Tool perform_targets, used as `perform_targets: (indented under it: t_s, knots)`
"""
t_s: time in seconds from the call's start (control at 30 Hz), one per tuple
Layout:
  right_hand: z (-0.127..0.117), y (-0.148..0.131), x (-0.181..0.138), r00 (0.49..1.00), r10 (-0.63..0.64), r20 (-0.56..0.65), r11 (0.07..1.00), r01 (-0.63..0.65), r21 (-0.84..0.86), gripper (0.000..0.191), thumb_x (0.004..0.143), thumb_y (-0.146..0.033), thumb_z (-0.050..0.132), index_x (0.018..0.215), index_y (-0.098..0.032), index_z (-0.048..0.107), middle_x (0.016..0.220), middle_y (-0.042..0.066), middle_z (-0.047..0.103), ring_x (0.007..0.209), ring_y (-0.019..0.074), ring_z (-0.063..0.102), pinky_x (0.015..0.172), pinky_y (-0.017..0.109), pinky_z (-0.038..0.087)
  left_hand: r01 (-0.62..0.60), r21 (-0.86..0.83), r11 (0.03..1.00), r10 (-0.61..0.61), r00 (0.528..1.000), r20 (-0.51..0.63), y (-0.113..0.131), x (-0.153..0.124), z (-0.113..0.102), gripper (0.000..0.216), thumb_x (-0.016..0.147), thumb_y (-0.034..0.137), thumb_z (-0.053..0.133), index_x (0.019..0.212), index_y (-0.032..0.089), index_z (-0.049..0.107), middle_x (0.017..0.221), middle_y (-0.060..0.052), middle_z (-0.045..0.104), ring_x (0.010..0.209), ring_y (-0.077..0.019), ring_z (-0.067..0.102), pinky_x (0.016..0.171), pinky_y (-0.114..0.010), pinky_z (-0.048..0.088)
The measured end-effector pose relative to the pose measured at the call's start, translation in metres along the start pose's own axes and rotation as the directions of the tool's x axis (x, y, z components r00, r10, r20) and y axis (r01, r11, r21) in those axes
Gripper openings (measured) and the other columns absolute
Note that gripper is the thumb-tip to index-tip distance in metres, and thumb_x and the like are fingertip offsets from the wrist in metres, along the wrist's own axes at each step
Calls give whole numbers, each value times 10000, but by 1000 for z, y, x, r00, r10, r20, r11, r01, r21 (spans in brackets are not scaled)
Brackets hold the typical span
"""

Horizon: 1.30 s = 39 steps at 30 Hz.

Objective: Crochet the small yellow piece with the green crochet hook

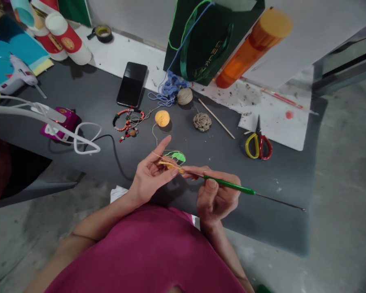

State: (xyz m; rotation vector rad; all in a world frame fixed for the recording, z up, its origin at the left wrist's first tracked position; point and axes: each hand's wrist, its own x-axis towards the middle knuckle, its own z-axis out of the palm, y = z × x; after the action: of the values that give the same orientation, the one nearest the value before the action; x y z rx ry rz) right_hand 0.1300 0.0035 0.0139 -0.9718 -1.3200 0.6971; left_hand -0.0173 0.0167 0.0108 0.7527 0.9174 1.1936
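My left hand (151, 175) pinches a small yellow crochet piece (170, 165), its index finger raised with yellow yarn running over it. A crochet hook (230, 184) with a green grip and a metal tip at both ends is in my right hand (218, 195). The hook's near tip meets the yellow piece at the left fingertips. Beyond the left hand sits a yellow yarn ball (162, 118), its strand leading down to that hand. A bright green crocheted piece (178, 156) lies on the table just behind the fingers.
Scissors (258, 144), a wooden stick (216, 119), a coiled grey-brown piece (202, 121), a beaded bracelet (128, 120) and a phone (132, 84) lie beyond my hands. A dark green bag (207, 44) and orange tube (250, 51) stand behind. White cables (49, 118) and a glue gun (18, 77) are leftward.
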Motion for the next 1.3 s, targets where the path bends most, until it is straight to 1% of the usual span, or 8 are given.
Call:
perform_targets:
  t_s: [0.23, 0.43, 0.57, 0.67, 0.9, 1.07, 1.2, 1.3]
  knots:
    - [0, -1, 2, 1000, -3, 11, 1000, 3, 29, 176, 1010, -153, 489, 1103, -254, 598, 897, 17, 824, 698, 163, 754, 567, 310, 565, 24, -39, 999, -23, 999, 30, 1, 0, 0, 787, 790, 270, 857, 1507, 254, 534, 857, -10, 742, 792, -131, 664, 821, -277, 543]
    - [0, -2, 3, 1000, 17, 25, 1000, -17, 13, 168, 1014, -165, 490, 1104, -251, 603, 871, 19, 814, 691, 163, 750, 569, 307, 564, 30, -44, 999, -28, 999, 26, -1, 0, -1, 748, 795, 254, 851, 1485, 260, 560, 851, 1, 733, 776, -117, 660, 816, -258, 550]
    - [-1, -3, 5, 998, 37, 42, 999, -36, -14, 182, 1013, -164, 486, 1098, -255, 618, 817, 10, 794, 665, 162, 744, 567, 311, 574, 24, -65, 998, -22, 999, 27, -1, 1, 0, 729, 789, 221, 850, 1467, 261, 584, 841, -5, 737, 771, -120, 660, 795, -257, 557]
    - [-3, -1, 4, 997, 62, 48, 998, -63, 5, 179, 1017, -173, 471, 1091, -266, 605, 844, 5, 802, 654, 162, 743, 565, 319, 575, 32, -63, 998, -30, 999, 26, 0, 1, 0, 714, 789, 212, 845, 1457, 259, 597, 834, -5, 735, 778, -124, 659, 794, -263, 557]
    - [-8, 10, -3, 983, 177, -40, 984, -177, -7, 75, 1005, -257, 539, 1025, -257, 611, 819, -4, 783, 609, 147, 725, 563, 298, 568, 44, -68, 997, -40, 998, 51, -1, 0, -1, 661, 811, 232, 830, 1436, 263, 618, 819, 9, 709, 763, -107, 638, 783, -245, 535]
    - [-7, 9, 1, 979, 200, 37, 978, -202, 56, 90, 1032, -269, 485, 1024, -261, 574, 803, -1, 808, 599, 152, 746, 554, 291, 573, 56, -28, 998, -55, 997, 52, 2, -1, -1, 658, 824, 253, 822, 1446, 256, 609, 819, 5, 717, 756, -113, 640, 794, -263, 542]
    - [-6, 14, 3, 970, 240, 36, 965, -242, 102, 86, 1023, -317, 499, 996, -258, 555, 726, -11, 769, 575, 160, 737, 521, 282, 565, 49, -24, 999, -47, 996, 76, 4, -1, -1, 657, 824, 241, 820, 1446, 240, 610, 828, -9, 736, 761, -128, 662, 804, -281, 559]
    - [-6, 21, 3, 964, 259, 65, 953, -266, 147, 102, 1028, -336, 482, 1003, -264, 550, 680, -33, 741, 515, 147, 702, 517, 279, 567, 28, -36, 999, -25, 995, 92, 4, -1, -1, 636, 820, 222, 819, 1427, 242, 630, 822, -13, 741, 756, -131, 666, 800, -287, 569]
